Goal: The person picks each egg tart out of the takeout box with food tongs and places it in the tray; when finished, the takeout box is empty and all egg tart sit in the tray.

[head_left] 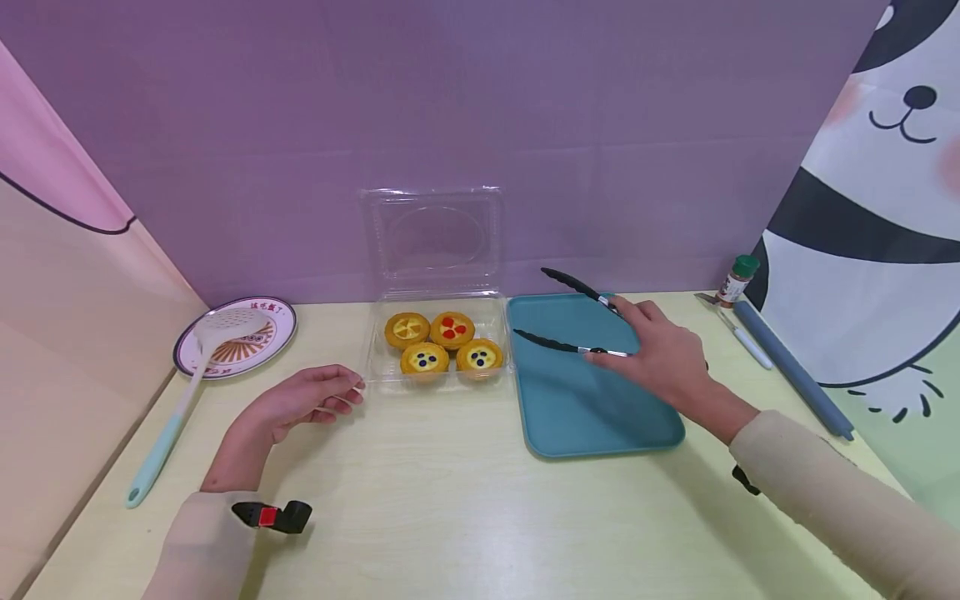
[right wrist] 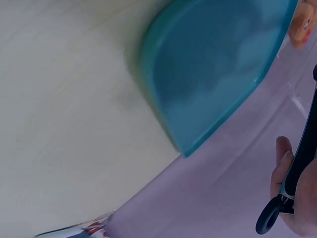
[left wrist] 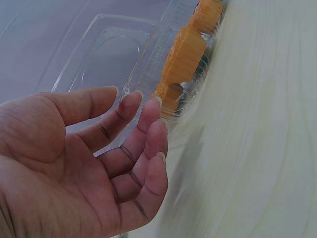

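Black-tipped tongs [head_left: 558, 342] are gripped in my right hand [head_left: 666, 352], their two arms spread apart over a teal tray [head_left: 600, 425]. In the right wrist view the black handle of the tongs [right wrist: 302, 148] shows, with a ring at its end. My left hand [head_left: 313, 395], fingers loosely bent and holding nothing, hovers by the left front corner of a clear plastic box [head_left: 386, 375]. Several egg tarts [head_left: 425, 359] sit in that box, topped with yellow, red or dark blue pieces. The box's lid [head_left: 437, 237] stands raised at the back.
On the left, a white slotted turner [head_left: 167, 433] with a mint handle lies across a patterned plate [head_left: 262, 350]. At the right edge are a green-capped spice jar [head_left: 737, 279], a white-handled knife-like tool [head_left: 750, 343] and a long grey-blue bar [head_left: 791, 367]. A purple backdrop [head_left: 465, 100] rises behind.
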